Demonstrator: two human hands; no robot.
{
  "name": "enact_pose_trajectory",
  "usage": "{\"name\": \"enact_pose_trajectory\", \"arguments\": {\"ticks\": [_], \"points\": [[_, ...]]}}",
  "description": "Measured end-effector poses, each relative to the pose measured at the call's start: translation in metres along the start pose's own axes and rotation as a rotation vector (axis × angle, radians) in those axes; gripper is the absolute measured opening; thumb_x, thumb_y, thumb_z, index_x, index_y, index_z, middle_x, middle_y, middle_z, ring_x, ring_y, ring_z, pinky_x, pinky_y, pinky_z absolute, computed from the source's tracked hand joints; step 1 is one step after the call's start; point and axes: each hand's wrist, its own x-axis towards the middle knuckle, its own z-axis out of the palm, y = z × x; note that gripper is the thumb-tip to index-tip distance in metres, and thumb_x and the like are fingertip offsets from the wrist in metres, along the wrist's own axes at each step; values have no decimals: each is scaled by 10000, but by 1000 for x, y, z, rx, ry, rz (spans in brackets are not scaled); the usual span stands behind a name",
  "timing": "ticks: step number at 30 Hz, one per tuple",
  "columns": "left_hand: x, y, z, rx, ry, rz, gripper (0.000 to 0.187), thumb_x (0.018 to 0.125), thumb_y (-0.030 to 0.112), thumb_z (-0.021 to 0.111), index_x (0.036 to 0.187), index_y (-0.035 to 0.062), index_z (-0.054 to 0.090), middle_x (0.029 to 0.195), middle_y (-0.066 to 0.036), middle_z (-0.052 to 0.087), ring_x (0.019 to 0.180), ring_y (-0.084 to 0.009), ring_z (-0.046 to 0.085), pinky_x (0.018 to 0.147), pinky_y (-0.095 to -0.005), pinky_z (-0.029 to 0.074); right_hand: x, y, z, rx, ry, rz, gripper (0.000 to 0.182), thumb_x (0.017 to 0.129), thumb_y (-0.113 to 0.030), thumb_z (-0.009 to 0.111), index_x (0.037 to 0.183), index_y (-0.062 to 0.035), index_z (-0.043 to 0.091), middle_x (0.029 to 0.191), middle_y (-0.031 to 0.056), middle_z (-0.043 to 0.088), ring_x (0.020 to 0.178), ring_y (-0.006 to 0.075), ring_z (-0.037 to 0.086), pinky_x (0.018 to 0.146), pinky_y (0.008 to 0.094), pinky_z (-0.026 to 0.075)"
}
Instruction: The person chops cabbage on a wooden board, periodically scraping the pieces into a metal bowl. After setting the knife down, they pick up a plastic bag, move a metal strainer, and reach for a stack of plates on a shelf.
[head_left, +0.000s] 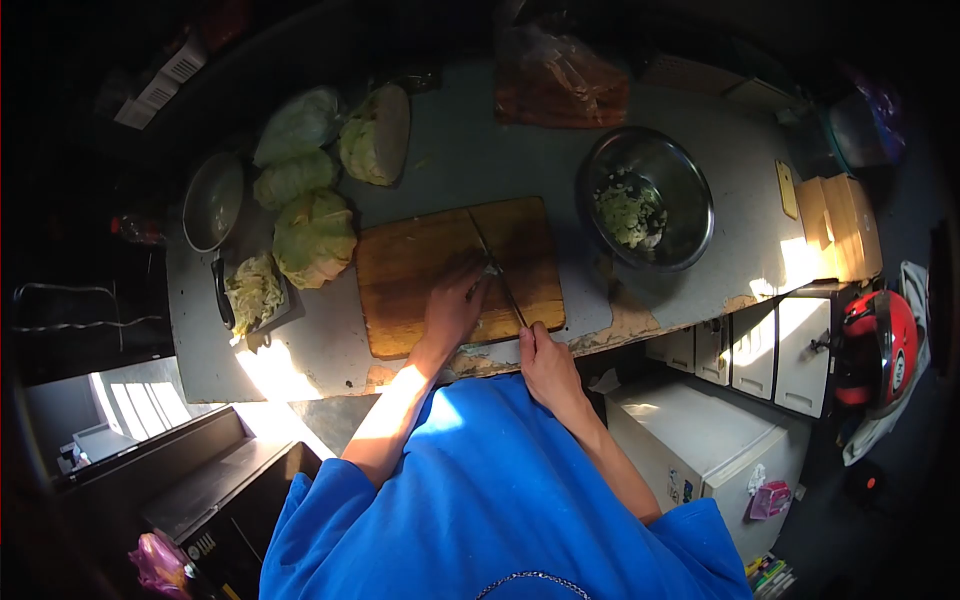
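Note:
A wooden cutting board (410, 270) lies in front of me near the table's front edge. My right hand (548, 362) is closed round the handle of a knife (508, 288), whose long blade slants across the board, away from me and to the left. On the board, my left hand (458, 305) rests just left of the blade with its fingers curled. A small pale bit shows at its fingertips, against the blade; what the fingers hold is mostly hidden. Right of the board, a steel bowl (690, 175) contains chopped cabbage (630, 212).
Left of the board are a cabbage (313, 240), a cut cabbage (375, 140), a bagged cabbage (300, 125), cabbage trimmings (255, 292) and a pan (213, 205). A plastic-wrapped reddish pack (562, 85) lies at the back. At right are a phone (787, 190) and a cardboard box (845, 225).

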Motion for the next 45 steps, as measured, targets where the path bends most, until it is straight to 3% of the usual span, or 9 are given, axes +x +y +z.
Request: {"name": "enact_pose_trajectory", "arguments": {"ticks": [6,8,13,20,27,34,42,45], "points": [[2,1,-2,30,2,15,220,911,119,694,1102,20,739,1183,-185,706,1134,-372,660,932,-413,547,-1,7,-8,194,28,-70,390,1079,-349,410,969,1,542,748,317,626,829,543,614,715,597,468],[2,-1,-2,53,23,59,215,911,118,693,1094,16,742,1180,-182,708,1140,-369,660,952,-416,541,-6,7,-11,162,81,-30,419,1086,-350,419,938,19,548,750,273,623,789,522,604,688,514,469],[1,-1,-2,44,11,45,214,899,112,695,1088,25,745,1183,-180,706,1197,-363,630,1054,-424,496,-8,-4,-8,107,50,-7,403,1084,-343,420,945,12,547,742,283,623,787,528,606,684,542,464],[6,7,-10,14,-11,80,218,890,115,699,1090,45,750,1155,-172,709,1181,-372,633,1067,-443,484,-1,-8,8,-62,65,11,390,1085,-333,391,958,3,544,742,325,623,808,549,609,700,619,451],[3,-1,2,79,31,34,176,895,100,694,1052,65,765,1099,-140,730,1149,-346,658,996,-434,523,5,9,-4,118,15,-61,373,1079,-331,405,971,5,527,752,315,634,789,545,613,699,607,471],[6,6,1,54,59,39,155,888,114,708,1022,67,771,1071,-144,737,1102,-349,681,949,-423,544,-10,-1,-24,104,123,-59,351,1078,-314,420,964,-4,539,740,315,626,785,536,615,687,598,468],[3,-6,7,137,92,88,120,866,113,718,979,95,754,1120,-128,725,1065,-350,680,900,-426,565,-4,7,-10,-59,-35,-8,373,1084,-335,394,1054,10,532,784,320,650,793,554,613,726,612,473],[4,1,2,114,47,42,135,865,112,722,987,68,759,1104,-156,726,1079,-359,679,924,-427,557,0,16,-11,73,-31,-36,390,1085,-341,392,1033,16,540,831,321,658,838,549,615,750,602,472]]}}
